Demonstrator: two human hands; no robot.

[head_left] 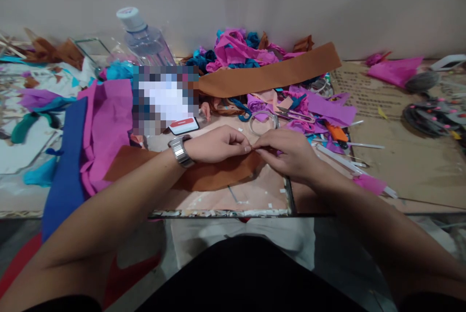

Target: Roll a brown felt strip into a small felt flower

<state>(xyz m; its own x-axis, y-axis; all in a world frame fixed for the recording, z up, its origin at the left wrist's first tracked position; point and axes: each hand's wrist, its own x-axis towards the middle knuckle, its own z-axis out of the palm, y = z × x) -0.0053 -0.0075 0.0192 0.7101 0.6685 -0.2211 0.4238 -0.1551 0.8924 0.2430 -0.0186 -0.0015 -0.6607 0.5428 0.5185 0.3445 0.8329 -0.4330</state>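
My left hand [218,144], with a metal watch [181,151] on its wrist, is closed in a pinch. Its fingertips meet those of my right hand [291,154], which pinches too. Between them they grip the edge of a brown crepe paper strip [214,177], near its right end. The strip hangs below my hands and runs left across the table; my fingers hide the exact spot they hold. Just beyond my fingertips lie a ring-shaped roll of clear tape [262,123] and small scissors [296,115].
A second brown strip [269,75] lies on a heap of pink, purple and blue paper scraps [236,47]. Left are a water bottle [147,40], pink paper sheets [109,123], a blue sheet [67,161] and green-handled pliers [24,127]. Cardboard [386,156] with black coils [425,118] is on the right.
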